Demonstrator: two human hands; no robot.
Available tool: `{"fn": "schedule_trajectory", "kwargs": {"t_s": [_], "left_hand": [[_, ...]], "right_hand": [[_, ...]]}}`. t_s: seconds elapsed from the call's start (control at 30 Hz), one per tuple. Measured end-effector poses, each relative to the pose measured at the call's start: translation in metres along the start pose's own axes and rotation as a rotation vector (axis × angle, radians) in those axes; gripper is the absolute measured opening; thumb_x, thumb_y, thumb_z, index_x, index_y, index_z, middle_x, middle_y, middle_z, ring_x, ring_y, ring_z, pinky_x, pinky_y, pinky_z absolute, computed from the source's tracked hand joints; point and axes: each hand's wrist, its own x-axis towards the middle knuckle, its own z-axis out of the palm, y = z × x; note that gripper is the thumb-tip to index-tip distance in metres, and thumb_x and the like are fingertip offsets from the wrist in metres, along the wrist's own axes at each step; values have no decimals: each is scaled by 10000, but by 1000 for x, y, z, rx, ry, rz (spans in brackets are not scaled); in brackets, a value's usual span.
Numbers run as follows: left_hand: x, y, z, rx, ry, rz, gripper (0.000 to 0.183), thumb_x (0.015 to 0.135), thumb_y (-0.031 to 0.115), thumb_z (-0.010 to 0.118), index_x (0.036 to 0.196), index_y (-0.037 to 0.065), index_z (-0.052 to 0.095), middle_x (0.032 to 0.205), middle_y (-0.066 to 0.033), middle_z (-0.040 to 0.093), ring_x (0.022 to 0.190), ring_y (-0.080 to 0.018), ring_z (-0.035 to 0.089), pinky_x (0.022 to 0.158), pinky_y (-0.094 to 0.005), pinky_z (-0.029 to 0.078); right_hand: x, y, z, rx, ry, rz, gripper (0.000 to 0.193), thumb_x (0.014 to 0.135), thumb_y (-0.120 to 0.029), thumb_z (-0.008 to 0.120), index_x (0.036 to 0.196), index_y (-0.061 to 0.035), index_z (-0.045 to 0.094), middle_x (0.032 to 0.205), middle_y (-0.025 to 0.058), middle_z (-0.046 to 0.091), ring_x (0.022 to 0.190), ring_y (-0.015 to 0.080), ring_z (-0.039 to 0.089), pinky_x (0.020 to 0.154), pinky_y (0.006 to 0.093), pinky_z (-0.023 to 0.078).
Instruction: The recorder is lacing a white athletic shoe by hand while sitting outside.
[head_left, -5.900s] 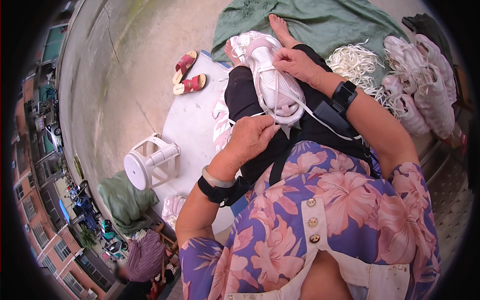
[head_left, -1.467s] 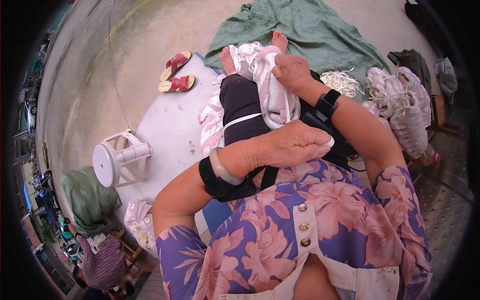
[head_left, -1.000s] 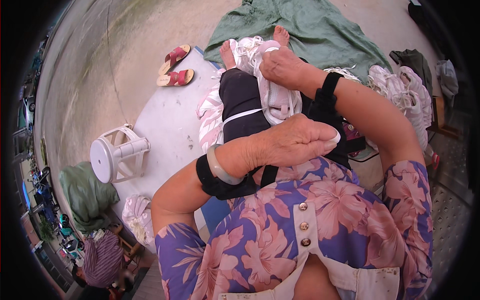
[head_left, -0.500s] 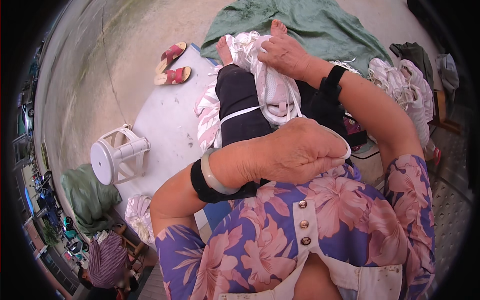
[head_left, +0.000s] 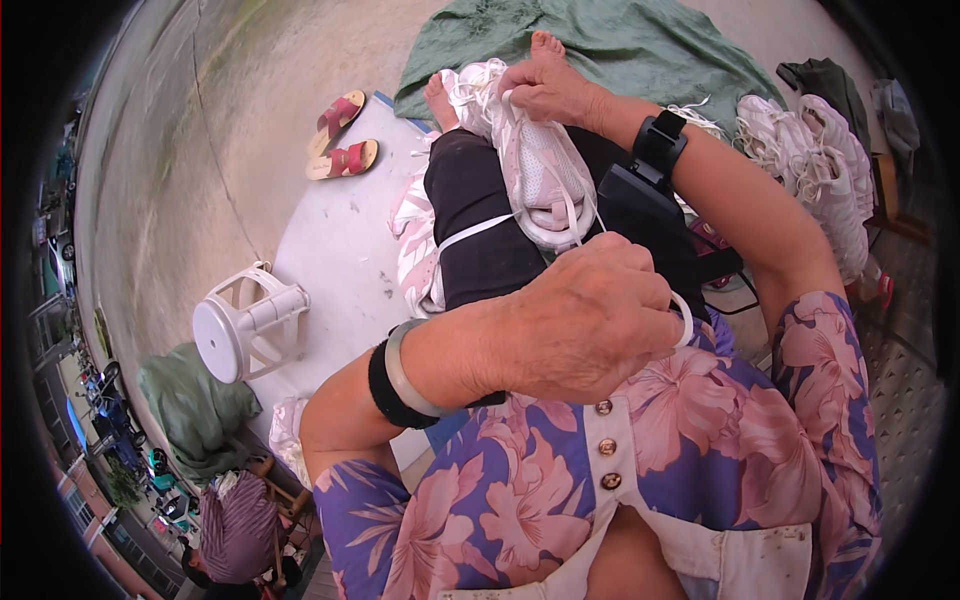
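A pink-and-white sneaker (head_left: 545, 180) lies across my lap, its rounded end toward me. My right hand (head_left: 552, 92) is at the shoe's far end, thumb and fingers pinched together on its edge; the fingertips are partly hidden. Close to my body, my left hand (head_left: 600, 320) is closed with its back up. A white shoelace (head_left: 686, 320) bulges out in a loop beside its fingers, and a strand runs from the hand toward the shoe. White laces (head_left: 475, 90) bunch beyond the shoe, near my bare feet. A white band crosses my dark trousers (head_left: 470, 190).
More pink-and-white shoes (head_left: 810, 170) are heaped at the right, others (head_left: 415, 245) beside my left leg. A green cloth (head_left: 600, 50) spreads under my feet. Red sandals (head_left: 345, 158) and a tipped white plastic stool (head_left: 250, 325) sit at the left. Another person (head_left: 235, 530) is at lower left.
My right hand has shifted slightly left and away along the shoe's far end. My left hand has turned a little and moved slightly left, with the lace loop still beside its fingers.
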Motion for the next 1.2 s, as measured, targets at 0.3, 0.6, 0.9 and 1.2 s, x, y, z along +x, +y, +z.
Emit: {"fn": "schedule_trajectory", "kwargs": {"t_s": [0.3,0.6,0.9,1.2], "left_hand": [[5,2,0,18,-9,-2,172,626,54,572,797,38,570,831,-85,554,770,-287,527,691,-376,411],[2,3,0,-1,-26,-25,164,637,53,574,799,29,565,823,-91,555,763,-290,525,682,-378,408],[-5,6,-1,-1,7,-8,173,632,56,593,800,23,570,846,-103,551,831,-296,536,792,-413,418],[-10,5,-3,-32,-44,-28,181,649,80,605,818,19,578,865,-110,552,845,-305,536,841,-444,402]], "right_hand": [[7,-8,-4,-446,-125,-71,110,681,-104,492,783,-86,530,621,99,492,688,253,448,761,370,329],[4,3,-1,-1045,-51,-886,71,716,-178,553,777,-168,518,668,11,500,732,192,536,745,362,355],[8,-21,-8,-1387,-470,-842,129,730,-143,536,602,-128,525,664,-2,526,645,180,539,712,329,370],[-8,30,-9,-25,213,189,181,619,-180,654,756,-67,621,693,51,624,690,226,554,712,332,419]]}}
